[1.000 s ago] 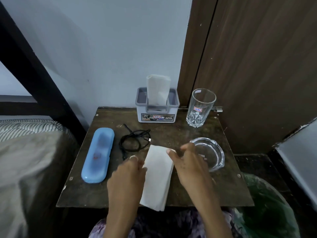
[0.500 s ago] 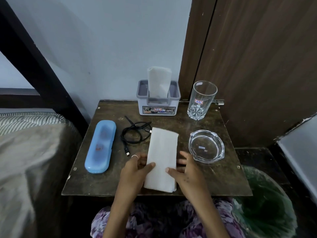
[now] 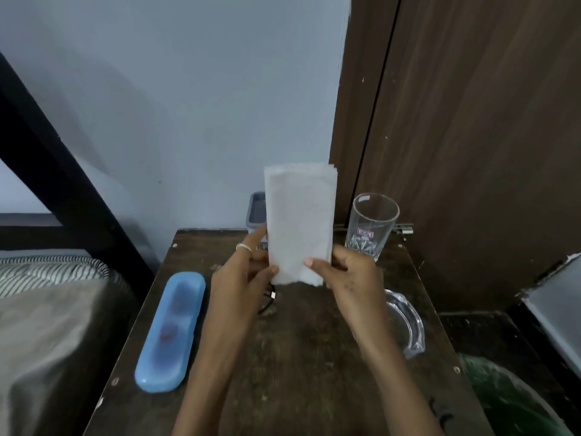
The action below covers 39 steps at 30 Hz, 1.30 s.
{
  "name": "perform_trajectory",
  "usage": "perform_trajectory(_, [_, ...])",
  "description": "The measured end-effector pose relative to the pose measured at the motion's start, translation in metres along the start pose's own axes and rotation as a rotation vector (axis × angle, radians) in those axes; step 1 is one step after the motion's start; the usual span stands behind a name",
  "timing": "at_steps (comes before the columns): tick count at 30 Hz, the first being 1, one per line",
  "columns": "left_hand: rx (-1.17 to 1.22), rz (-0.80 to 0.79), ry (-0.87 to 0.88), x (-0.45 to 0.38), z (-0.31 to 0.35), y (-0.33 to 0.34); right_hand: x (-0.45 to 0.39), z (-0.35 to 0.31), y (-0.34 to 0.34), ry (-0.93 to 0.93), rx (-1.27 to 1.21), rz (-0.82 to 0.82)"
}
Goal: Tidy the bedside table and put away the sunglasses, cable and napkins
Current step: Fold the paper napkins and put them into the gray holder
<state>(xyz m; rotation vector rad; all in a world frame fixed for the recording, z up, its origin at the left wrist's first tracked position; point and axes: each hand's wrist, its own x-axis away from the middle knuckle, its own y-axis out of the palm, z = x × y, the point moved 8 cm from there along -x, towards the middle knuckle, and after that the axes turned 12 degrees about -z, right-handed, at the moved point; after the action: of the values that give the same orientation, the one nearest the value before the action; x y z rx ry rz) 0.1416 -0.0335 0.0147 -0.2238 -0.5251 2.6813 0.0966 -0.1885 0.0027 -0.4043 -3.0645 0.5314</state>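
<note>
**Folded napkin held upright over the tabletop**

While both hands pinch its lower edge, left hand (image 3: 242,278) and right hand (image 3: 349,275), the folded napkin (image 3: 300,221) stands upright above the tabletop (image 3: 314,357), hiding most of the grey holder (image 3: 257,209). Left lies the blue case (image 3: 171,332); right, a glass (image 3: 371,228) and ashtray (image 3: 408,325).

Napkin holder (image 3: 257,209) is being hidden almost wholly behind the raised napkins (image 3: 298,225); only its left corner is being shown. Cable (image 3: 269,298) is being covered by the left hand (image 3: 242,278), with a plug and a short loop left visible. Ashtray (image 3: 408,325) is being partly masked by the right hand (image 3: 352,275) and forearm. Contents of the blue case (image 3: 171,332) are being blurred to reddish smudges. Table (image 3: 298,357) and green bin (image 3: 509,398) are being cut off at the bottom edge.
</note>
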Motion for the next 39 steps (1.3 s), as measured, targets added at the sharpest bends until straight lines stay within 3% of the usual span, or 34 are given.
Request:
perform_trajectory(8, [-0.217,0.194,0.165,-0.070,0.015,-0.011,-0.081,-0.021,0.005,-0.237,0.313,0.127])
perform_trajectory(17, [-0.384,0.171,0.200,-0.080,-0.012,0.010,-0.085,-0.013,0.016,-0.254,0.618,0.197])
perform_trajectory(25, [-0.503,0.146,0.101,-0.085,-0.023,0.014,-0.084,-0.011,0.027,-0.262,0.810,0.242])
perform_trajectory(31, [-0.573,0.184,0.079,-0.085,-0.021,0.015,-0.084,-0.010,0.029,-0.261,0.832,0.239])
perform_trajectory(33, [-0.606,0.213,0.070,-0.084,-0.018,0.013,-0.088,-0.010,0.025,-0.253,0.735,0.214])
perform_trajectory(36, [-0.635,0.249,0.051,-0.084,-0.019,0.015,-0.094,-0.001,0.010,-0.086,0.482,0.185])
perform_trajectory(39, [-0.563,0.288,0.057,-0.082,-0.020,0.015,-0.094,0.001,0.006,-0.095,0.453,0.180])
